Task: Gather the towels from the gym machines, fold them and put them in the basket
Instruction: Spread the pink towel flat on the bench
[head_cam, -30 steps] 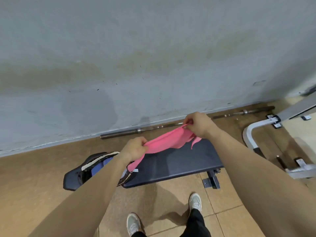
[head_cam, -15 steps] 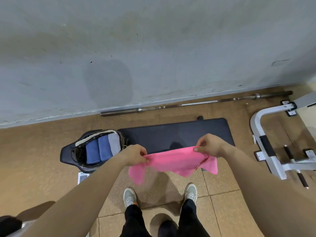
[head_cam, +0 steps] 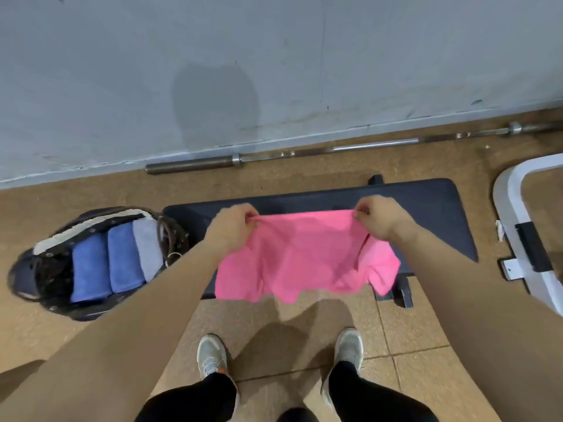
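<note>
A pink towel point(head_cam: 304, 257) hangs spread out between my two hands above the dark flat bench point(head_cam: 426, 208). My left hand point(head_cam: 231, 226) pinches its upper left corner and my right hand point(head_cam: 377, 217) pinches its upper right corner. The towel's lower edge droops past the bench's front edge. To the left, on the bench's end, sits a dark basket point(head_cam: 33, 269) with two folded blue towels point(head_cam: 106, 263) and a folded grey towel point(head_cam: 147, 248) side by side inside.
A steel barbell point(head_cam: 304, 152) lies on the floor along the grey wall behind the bench. A white machine frame point(head_cam: 518, 239) stands at the right edge. My two feet in light shoes point(head_cam: 213, 357) stand on the tan tiles in front of the bench.
My hands have moved apart and away from me, pulling the pink towel from a bunched strip into a wide flat sheet over the bench. The view tilted down towards my feet.
</note>
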Tool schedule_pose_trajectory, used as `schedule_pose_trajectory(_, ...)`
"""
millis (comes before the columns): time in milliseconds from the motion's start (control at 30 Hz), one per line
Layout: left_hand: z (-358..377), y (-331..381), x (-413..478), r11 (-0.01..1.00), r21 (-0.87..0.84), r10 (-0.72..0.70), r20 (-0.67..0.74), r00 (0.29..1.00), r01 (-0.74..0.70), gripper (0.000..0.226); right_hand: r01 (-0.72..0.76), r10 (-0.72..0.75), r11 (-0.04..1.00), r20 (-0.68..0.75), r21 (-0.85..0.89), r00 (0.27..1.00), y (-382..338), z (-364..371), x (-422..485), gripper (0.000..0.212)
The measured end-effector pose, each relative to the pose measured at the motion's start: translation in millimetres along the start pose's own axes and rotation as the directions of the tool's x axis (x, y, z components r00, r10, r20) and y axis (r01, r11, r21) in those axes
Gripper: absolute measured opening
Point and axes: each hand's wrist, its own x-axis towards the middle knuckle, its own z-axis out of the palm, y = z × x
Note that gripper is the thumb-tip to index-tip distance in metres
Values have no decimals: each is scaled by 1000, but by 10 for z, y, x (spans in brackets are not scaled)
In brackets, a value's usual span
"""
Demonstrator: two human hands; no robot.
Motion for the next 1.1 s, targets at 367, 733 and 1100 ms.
schedule_pose_trajectory(367,852,-511,1349,989,96,134,-276,952,-111,11,109,-135,990,-406,-87,904,389,859,1392,23)
schedule_pose_trajectory(733,752,-632,1153,980,-37,171,-342,924,-195,32,-34,-73,984,-578,-172,813,216,989,1339,34)
schedule_pose_trajectory(1100,885,-1284,294,1000,23,12,-437,899,-2,44,394,-446,894,-368,-212,816,-729,1780,675,42)
